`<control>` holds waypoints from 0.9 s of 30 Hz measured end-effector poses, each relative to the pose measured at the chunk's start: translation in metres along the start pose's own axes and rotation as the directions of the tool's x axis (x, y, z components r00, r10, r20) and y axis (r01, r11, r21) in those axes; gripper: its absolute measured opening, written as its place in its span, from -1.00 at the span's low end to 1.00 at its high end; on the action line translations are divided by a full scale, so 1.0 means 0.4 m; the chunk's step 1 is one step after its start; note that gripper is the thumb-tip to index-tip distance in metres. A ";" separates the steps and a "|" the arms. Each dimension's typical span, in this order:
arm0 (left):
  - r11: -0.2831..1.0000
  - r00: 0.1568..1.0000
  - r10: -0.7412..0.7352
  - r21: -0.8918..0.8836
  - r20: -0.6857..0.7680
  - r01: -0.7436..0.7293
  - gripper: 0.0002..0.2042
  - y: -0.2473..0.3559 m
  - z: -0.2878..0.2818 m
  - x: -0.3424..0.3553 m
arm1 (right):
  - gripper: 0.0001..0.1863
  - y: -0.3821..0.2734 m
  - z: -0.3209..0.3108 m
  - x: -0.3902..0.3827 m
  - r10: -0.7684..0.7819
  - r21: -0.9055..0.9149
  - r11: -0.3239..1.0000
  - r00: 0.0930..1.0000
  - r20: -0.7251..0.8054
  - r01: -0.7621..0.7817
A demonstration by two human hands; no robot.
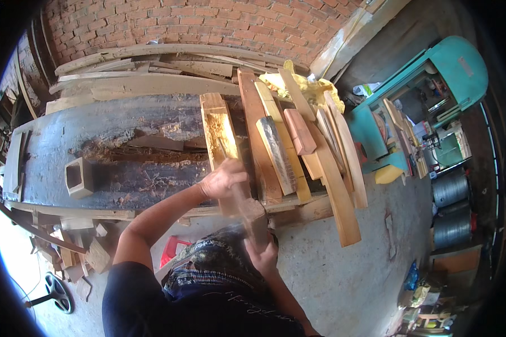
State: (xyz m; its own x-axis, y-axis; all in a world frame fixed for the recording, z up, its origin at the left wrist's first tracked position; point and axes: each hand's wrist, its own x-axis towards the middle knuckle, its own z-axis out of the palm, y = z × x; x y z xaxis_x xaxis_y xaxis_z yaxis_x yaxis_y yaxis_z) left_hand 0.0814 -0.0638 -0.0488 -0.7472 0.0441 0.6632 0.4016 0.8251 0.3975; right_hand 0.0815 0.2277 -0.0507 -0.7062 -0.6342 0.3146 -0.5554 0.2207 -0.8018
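Note:
A long wooden block point(212, 101) with a pale hollow cut into its top lies across the dark slab. My left hand point(226, 177) is closed around a chisel point(223, 150), whose thin blade points into that hollow; motion blurs the handle. Below it, close to my body, my right hand point(262, 256) grips a blocky wooden mallet point(255, 218). The mallet's head is just under the chisel's handle end, and the blur hides whether they touch.
Several boards point(336, 191) and a reddish wood block point(299, 132) lie to the right, some jutting past the slab's edge. A hollow square wood piece point(78, 177) sits on the slab point(45, 151) at left. A teal bandsaw point(461, 73) stands at far right; offcuts point(98, 255) litter the left floor.

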 end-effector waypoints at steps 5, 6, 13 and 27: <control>0.978 0.984 0.124 0.150 0.131 -0.144 -0.66 0.011 -0.018 -0.001 | -0.53 -0.039 -0.032 -0.029 -0.007 0.137 0.990 0.998 -0.064 0.015; 0.978 0.984 0.125 0.151 0.129 -0.144 -0.66 0.009 -0.015 0.001 | -0.53 -0.033 -0.038 -0.034 -0.008 0.137 0.990 0.998 -0.064 0.017; 1.000 0.994 -0.021 -0.018 0.111 0.023 -0.63 -0.001 -0.005 -0.005 | -0.65 -0.005 -0.066 -0.095 0.211 0.172 0.959 0.972 0.105 -0.226; 0.993 0.999 -0.048 -0.103 0.025 0.050 -0.70 0.011 -0.012 0.039 | -0.46 0.230 -0.047 -0.114 -0.157 -0.540 0.749 0.895 0.418 0.384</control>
State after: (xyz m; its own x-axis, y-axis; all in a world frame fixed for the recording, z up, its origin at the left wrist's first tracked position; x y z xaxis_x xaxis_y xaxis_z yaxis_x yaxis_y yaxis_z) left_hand 0.0741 -0.0623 -0.0339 -0.7785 0.0184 0.6274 0.4158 0.7640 0.4935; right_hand 0.0543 0.2909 -0.1293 -0.3615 -0.9117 0.1955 -0.9241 0.3223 -0.2055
